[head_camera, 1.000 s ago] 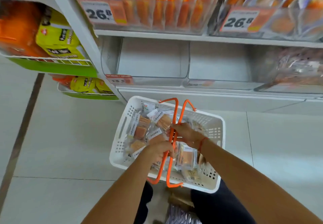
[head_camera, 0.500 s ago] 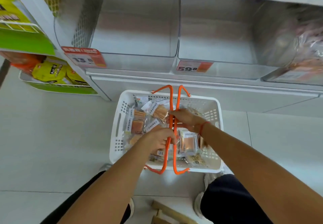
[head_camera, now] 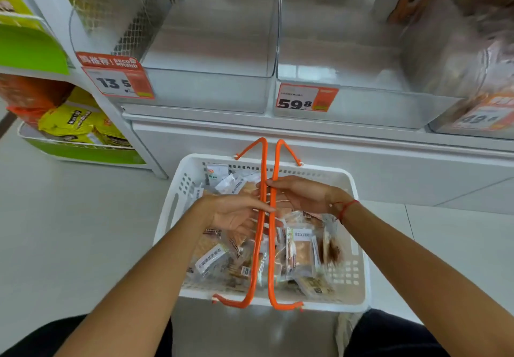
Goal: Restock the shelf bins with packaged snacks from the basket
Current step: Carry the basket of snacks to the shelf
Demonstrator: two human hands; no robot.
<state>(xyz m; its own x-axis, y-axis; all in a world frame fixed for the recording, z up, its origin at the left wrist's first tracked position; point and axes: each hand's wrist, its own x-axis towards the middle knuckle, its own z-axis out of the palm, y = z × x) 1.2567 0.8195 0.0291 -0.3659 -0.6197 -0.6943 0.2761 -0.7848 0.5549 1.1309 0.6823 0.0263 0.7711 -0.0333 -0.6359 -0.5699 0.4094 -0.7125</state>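
Observation:
A white plastic basket [head_camera: 169,212] stands on the floor in front of the lowest shelf. It is full of clear-wrapped snack packs [head_camera: 301,253]. Its two orange handles [head_camera: 261,248] stand upright, side by side, over the middle. My left hand [head_camera: 236,212] is on the left of the handles, fingers straight, fingertips against the left one. My right hand [head_camera: 303,194] reaches from the right with straight fingers touching the handles. Neither hand holds a pack. Two clear shelf bins, the left bin [head_camera: 211,50] and the middle bin [head_camera: 339,59], look empty.
Price tags reading 13.5 [head_camera: 115,78] and 59.8 [head_camera: 304,98] hang on the bin fronts. A bin at the right [head_camera: 472,64] holds packaged goods. Yellow bags [head_camera: 72,123] sit in a green rack at the left. My knees flank the basket on pale floor tiles.
Both hands gripped the orange handles before; their fingers have now straightened and let go. The basket stands on the floor, and the view has come lower and closer to the bottom bins.

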